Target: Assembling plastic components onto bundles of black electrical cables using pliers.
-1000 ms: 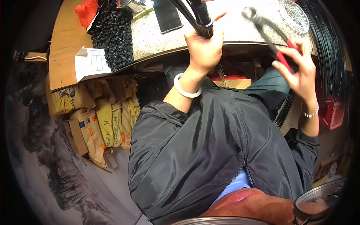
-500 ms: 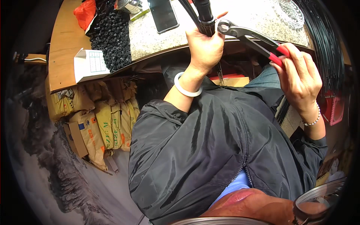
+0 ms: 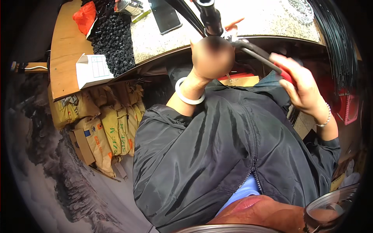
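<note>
My left hand (image 3: 213, 60) is closed around a black tubular shaft (image 3: 211, 21) with thin black rods (image 3: 185, 13) beside it, resembling an umbrella frame. A blur covers much of that hand. My right hand (image 3: 301, 83) grips the red handles of dark metal pliers (image 3: 258, 54). The handles sit close together in my fingers. The pliers' head meets the shaft just beside my left hand; motion smears the jaws, so what they bite on cannot be made out.
The speckled worktop (image 3: 248, 21) carries a phone (image 3: 165, 15), a pile of small black ring-like parts (image 3: 112, 50), a white box (image 3: 95, 70), a red plastic bag (image 3: 84, 17) and a glass dish (image 3: 297, 9). Long thin black rods (image 3: 336, 46) hang at the right. Stuffed sacks (image 3: 101, 139) stand lower left.
My right hand has closed the spread plier handles and moved slightly left and down. The shaft has tipped, its open end now facing me. My left hand has shifted slightly down.
</note>
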`<state>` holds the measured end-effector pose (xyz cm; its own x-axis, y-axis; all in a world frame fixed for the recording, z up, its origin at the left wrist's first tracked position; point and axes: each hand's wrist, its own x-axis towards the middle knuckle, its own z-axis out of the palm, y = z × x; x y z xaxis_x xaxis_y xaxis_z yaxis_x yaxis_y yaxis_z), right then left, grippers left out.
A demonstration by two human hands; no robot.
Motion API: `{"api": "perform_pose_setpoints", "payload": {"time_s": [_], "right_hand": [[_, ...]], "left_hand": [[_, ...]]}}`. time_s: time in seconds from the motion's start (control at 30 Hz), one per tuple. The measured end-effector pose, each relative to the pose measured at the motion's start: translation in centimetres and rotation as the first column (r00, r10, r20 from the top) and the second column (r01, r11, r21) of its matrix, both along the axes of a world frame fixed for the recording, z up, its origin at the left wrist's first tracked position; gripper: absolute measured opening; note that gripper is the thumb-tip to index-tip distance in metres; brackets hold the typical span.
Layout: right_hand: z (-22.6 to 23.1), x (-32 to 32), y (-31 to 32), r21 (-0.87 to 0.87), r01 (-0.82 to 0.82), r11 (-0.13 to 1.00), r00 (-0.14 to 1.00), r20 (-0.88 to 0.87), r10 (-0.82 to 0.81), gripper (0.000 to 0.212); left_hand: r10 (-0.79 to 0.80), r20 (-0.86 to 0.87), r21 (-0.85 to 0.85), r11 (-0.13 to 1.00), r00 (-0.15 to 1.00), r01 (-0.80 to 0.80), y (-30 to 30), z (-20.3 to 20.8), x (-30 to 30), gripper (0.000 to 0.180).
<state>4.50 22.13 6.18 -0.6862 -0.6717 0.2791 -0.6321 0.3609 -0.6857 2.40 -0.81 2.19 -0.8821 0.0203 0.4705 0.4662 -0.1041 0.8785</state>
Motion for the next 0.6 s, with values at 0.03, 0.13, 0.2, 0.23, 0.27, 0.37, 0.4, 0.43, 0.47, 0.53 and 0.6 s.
{"api": "perform_pose_setpoints", "payload": {"time_s": [0.03,0.13,0.2,0.23,0.27,0.37,0.4,0.43,0.47,0.53,0.6], "right_hand": [[1.2,0.2,0.5,-0.029,0.019,0.999,0.605,0.796,0.012,0.042],[0.8,-0.6,-0.3,-0.205,-0.128,0.97,0.039,0.977,0.211,0.068],[1.0,-0.2,-1.0,0.045,-0.042,0.998,0.779,0.628,0.004,0.058],[-0.4,0.3,-1.2,0.024,0.062,0.998,0.998,0.018,-0.063,0.057],[-0.6,-0.1,-0.7,0.099,0.118,0.988,0.97,-0.223,-0.093,0.054],[2.6,0.1,-0.4,-0.041,0.063,0.997,0.394,0.919,0.013,0.05],[1.2,-0.3,-0.5,-0.183,-0.122,0.976,0.265,0.941,0.209,0.049],[1.3,-1.1,-0.5,-0.186,-0.233,0.955,0.11,0.97,0.216,0.056],[1.0,-0.7,-0.7,-0.134,-0.179,0.975,0.38,0.905,0.194,0.06],[1.6,-0.6,-1.1,0.095,-0.159,0.983,0.714,0.699,0.048,0.072],[-0.2,0.3,-0.5,0.04,-0.073,0.997,0.938,0.342,0.055,0.063]], "left_hand": [[-0.041,-0.019,0.001,0.999,0.999,0.041,0.0,-0.2,0.0,0.027],[0.017,-0.065,-0.098,0.995,0.998,-0.023,0.1,0.5,-0.2,0.03],[0.026,-0.012,-0.1,0.995,1.0,-0.027,0.0,0.2,-0.1,0.029],[0.023,-0.016,-0.097,0.995,1.0,-0.024,0.1,0.3,0.0,0.029],[0.036,0.05,-0.057,0.998,0.998,-0.033,0.3,0.3,0.1,0.029],[0.036,0.091,-0.021,0.999,0.995,-0.034,0.4,0.2,0.1,0.03],[0.042,0.078,-0.047,0.998,0.996,-0.038,0.4,0.1,0.1,0.031],[0.045,0.062,-0.07,0.997,0.997,-0.04,0.4,0.1,0.0,0.032],[0.05,0.054,-0.038,0.998,0.997,-0.048,0.6,0.2,-0.1,0.029],[0.048,0.087,-0.029,0.999,0.995,-0.046,0.6,-0.1,-0.1,0.028],[-0.01,0.143,0.037,0.999,0.99,0.005,0.7,0.0,-0.2,0.027]]}}
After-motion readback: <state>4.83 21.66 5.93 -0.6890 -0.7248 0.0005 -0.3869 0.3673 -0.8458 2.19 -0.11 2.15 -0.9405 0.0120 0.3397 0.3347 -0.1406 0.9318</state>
